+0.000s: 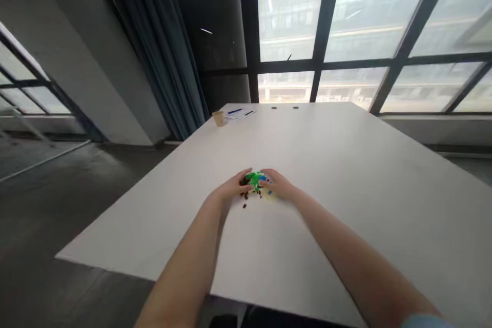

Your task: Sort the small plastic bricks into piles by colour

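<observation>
A small heap of tiny coloured pieces [254,179], perhaps toy bricks, lies on the white table [326,154]. Green pieces sit on top, with blue to the right, dark brown to the left and front, and pale yellow at the front right. My left hand [232,187] curves round the heap's left side, thumb and fingers apart. From the right, my right hand [280,184] cups the other side with its thumb and fingers spread. Both hands touch or nearly touch the pieces. A stray brown piece [244,206] lies nearer to me.
At the table's far left edge stands a tan paper cup [219,118]. Beside it lie white papers [239,116] with a blue pen [234,111] and a dark pen [249,113]. Two dark round discs [274,107] are near the far edge. Behind are large windows and a dark curtain [154,46].
</observation>
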Tool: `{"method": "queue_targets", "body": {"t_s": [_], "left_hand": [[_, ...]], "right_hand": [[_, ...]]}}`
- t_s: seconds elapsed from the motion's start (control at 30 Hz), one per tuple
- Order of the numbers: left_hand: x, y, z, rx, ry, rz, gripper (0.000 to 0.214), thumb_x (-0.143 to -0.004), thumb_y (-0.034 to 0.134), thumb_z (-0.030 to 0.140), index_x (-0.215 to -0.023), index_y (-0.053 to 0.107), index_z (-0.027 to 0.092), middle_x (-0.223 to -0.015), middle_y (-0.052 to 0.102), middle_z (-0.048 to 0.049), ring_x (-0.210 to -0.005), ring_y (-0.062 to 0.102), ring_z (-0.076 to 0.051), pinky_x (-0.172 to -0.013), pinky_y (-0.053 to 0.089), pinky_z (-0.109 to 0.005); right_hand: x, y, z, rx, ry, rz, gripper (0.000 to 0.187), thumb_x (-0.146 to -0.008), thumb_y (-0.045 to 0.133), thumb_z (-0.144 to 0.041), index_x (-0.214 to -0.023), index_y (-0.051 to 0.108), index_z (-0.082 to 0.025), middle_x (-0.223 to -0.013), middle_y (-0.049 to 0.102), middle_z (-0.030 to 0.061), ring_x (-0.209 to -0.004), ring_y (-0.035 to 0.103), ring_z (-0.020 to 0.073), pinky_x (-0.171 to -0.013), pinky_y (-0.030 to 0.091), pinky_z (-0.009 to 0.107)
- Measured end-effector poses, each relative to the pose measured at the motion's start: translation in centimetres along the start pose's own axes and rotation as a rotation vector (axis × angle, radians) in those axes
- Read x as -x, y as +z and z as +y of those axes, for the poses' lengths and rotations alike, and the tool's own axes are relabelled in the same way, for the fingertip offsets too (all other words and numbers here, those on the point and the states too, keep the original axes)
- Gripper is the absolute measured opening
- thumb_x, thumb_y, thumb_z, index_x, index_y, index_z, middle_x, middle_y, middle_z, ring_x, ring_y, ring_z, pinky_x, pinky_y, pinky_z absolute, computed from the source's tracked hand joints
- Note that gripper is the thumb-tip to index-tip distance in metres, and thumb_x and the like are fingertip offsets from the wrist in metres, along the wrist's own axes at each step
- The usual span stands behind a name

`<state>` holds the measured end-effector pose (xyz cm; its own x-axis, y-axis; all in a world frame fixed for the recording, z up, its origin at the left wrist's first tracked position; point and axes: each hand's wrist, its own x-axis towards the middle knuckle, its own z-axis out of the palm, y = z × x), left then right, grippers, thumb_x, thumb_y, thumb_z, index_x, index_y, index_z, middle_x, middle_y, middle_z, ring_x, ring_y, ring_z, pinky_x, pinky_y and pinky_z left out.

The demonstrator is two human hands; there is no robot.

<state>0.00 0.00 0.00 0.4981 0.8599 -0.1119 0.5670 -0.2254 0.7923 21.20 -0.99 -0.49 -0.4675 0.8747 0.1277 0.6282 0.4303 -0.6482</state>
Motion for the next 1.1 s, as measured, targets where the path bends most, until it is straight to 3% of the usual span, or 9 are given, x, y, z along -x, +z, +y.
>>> {"method": "queue_targets", "body": {"t_s": [0.1, 0.17, 0.3, 0.4, 0.53, 0.67, 0.9, 1.1], "left_hand": [[1.7, -1.6, 0.1, -0.255, -0.157, -0.112, 0.125, -0.041, 0.074, 0.054, -0.14, 0.008, 0.013, -0.146, 0.005, -0.0193, -0.133, 0.006, -0.034, -0.107, 0.012, -0.044], [2.2, -1.6, 0.3, -0.405, -0.235, -0.145, 0.131, -0.038, 0.073, 0.056, -0.14, 0.005, 0.012, -0.146, -0.002, -0.0195, -0.133, -0.005, -0.036, -0.106, 0.005, -0.05], [1.2, 0.4, 0.7, -0.548, -0.214, -0.043, 0.105, -0.062, 0.054, 0.063, -0.14, 0.005, 0.013, -0.147, -0.002, -0.016, -0.133, -0.007, -0.032, -0.103, -0.002, -0.055], [0.2, 1.9, 0.7, -0.561, -0.084, 0.042, 0.074, -0.079, 0.041, 0.051, -0.139, 0.016, 0.016, -0.147, 0.011, -0.0125, -0.135, 0.003, -0.027, -0.105, 0.002, -0.051], [-0.8, 2.9, 0.4, -0.515, 0.126, 0.156, 0.049, -0.083, 0.04, 0.036, -0.128, 0.038, 0.017, -0.138, 0.036, -0.0133, -0.13, 0.026, -0.026, -0.105, 0.016, -0.047], [-1.4, 3.4, 0.6, -0.482, 0.34, 0.292, 0.03, -0.081, 0.042, 0.022, -0.109, 0.053, 0.016, -0.112, 0.056, -0.0131, -0.109, 0.046, -0.022, -0.097, 0.033, -0.04], [-1.3, 3.7, 1.4, -0.596, 0.203, 0.389, 0.02, -0.08, 0.041, 0.017, -0.093, 0.056, 0.018, -0.095, 0.059, -0.0081, -0.091, 0.051, -0.02, -0.079, 0.04, -0.035], [-1.7, 3.8, 1.3, -0.504, 0.223, 0.405, 0.02, -0.08, 0.039, 0.017, -0.086, 0.058, 0.017, -0.085, 0.06, -0.0079, -0.083, 0.053, -0.02, -0.076, 0.041, -0.035]], "right_hand": [[1.7, 0.5, 0.6, 0.116, -0.055, -0.096, 0.104, -0.056, 0.063, -0.063, -0.138, 0.024, -0.013, -0.143, 0.023, 0.0147, -0.132, 0.016, 0.0299, -0.108, 0.012, 0.047], [2.2, 1.0, 0.6, 0.172, -0.065, -0.101, 0.108, -0.054, 0.064, -0.064, -0.139, 0.021, -0.013, -0.144, 0.021, 0.0151, -0.133, 0.013, 0.031, -0.108, 0.009, 0.048], [1.9, 2.1, 0.1, 0.226, -0.062, 0.003, 0.075, -0.077, 0.048, -0.055, -0.136, 0.03, -0.012, -0.14, 0.032, 0.0142, -0.13, 0.023, 0.0282, -0.107, 0.015, 0.044], [1.4, 2.6, -0.3, 0.224, -0.119, 0.081, 0.053, -0.085, 0.043, -0.041, -0.127, 0.044, -0.009, -0.131, 0.044, 0.0143, -0.125, 0.032, 0.0242, -0.105, 0.023, 0.038], [1.1, 2.8, -0.9, 0.204, -0.166, 0.154, 0.032, -0.085, 0.045, -0.026, -0.112, 0.054, -0.012, -0.115, 0.053, 0.0128, -0.111, 0.044, 0.0201, -0.098, 0.033, 0.034], [0.9, 3.0, -1.7, 0.235, -0.107, 0.213, 0.024, -0.084, 0.047, -0.021, -0.105, 0.056, -0.014, -0.103, 0.055, 0.0109, -0.1, 0.047, 0.0201, -0.092, 0.037, 0.035], [0.8, 3.4, -2.4, 0.335, 0.044, 0.293, 0.018, -0.085, 0.046, -0.023, -0.097, 0.057, -0.017, -0.098, 0.055, 0.0093, -0.095, 0.046, 0.022, -0.085, 0.039, 0.036], [0.2, 3.6, -2.3, 0.362, -0.049, 0.266, 0.019, -0.085, 0.043, -0.019, -0.099, 0.055, -0.015, -0.093, 0.056, 0.0095, -0.09, 0.049, 0.0204, -0.081, 0.04, 0.033]]}}
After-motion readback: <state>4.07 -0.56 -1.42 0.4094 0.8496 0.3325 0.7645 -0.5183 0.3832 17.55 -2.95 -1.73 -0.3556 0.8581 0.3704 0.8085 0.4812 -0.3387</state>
